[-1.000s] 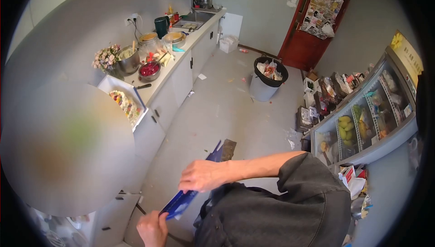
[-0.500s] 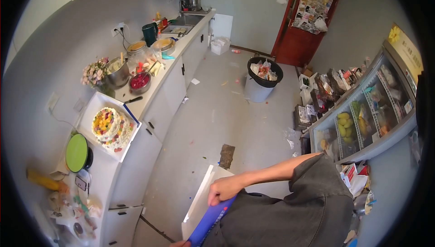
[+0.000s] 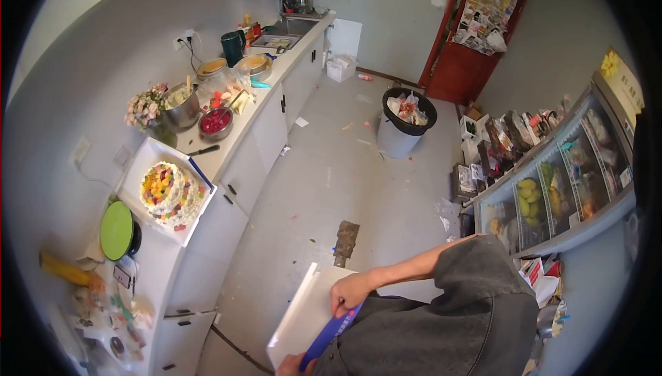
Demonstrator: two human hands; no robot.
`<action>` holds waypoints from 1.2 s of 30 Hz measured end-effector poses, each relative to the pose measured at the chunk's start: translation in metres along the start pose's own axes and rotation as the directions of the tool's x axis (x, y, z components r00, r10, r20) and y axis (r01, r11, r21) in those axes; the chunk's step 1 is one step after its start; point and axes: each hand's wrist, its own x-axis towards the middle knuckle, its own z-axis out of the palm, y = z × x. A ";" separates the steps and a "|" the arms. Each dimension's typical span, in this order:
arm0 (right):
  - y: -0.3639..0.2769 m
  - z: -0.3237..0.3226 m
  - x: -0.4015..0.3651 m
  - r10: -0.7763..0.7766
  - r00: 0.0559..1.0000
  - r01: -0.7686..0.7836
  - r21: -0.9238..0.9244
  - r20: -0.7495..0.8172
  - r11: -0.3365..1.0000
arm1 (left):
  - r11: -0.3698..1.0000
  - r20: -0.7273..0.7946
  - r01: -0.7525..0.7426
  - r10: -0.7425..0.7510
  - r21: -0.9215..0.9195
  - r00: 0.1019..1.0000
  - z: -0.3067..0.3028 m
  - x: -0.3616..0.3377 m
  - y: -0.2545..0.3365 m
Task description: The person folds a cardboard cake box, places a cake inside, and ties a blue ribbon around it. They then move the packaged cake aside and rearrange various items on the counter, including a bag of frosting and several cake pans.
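Note:
Both hands grip a white box lid (image 3: 310, 310) with a blue printed side, held low in front of my dark clothing. My right hand (image 3: 350, 292) is closed over the far end of the blue side. At the near end my left hand (image 3: 293, 364) is closed on the lid, partly cut off by the lower frame edge. To the left, on the counter, a two-tier cream cake (image 3: 169, 195) topped with cut fruit sits in an open white box (image 3: 141, 162) with a blue edge.
A green turntable (image 3: 117, 230), a knife (image 3: 204, 150), a bowl of red filling (image 3: 216, 122) and flowers (image 3: 146, 108) stand on the counter (image 3: 234, 143). A bin (image 3: 400, 138) stands on the floor, with a display fridge (image 3: 552, 190) at right.
The box lid has tilted, showing more of its white inside. My right hand has moved slightly right, and more of my left hand has come into view.

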 end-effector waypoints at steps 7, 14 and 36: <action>-0.055 0.009 -0.027 -0.206 0.973 0.097 -0.635 -0.101 0.767 | 0.990 0.077 0.041 -0.031 -0.133 0.997 0.004 0.004 0.008; -0.040 0.016 -0.037 -0.294 0.948 0.175 -0.574 -0.120 0.800 | 0.982 0.096 0.063 -0.047 -0.180 0.994 0.005 0.005 0.005; -0.028 0.059 -0.007 -0.438 0.838 0.312 -0.373 -0.325 0.874 | 0.954 -0.086 -0.130 0.111 -0.269 0.990 0.023 0.020 0.006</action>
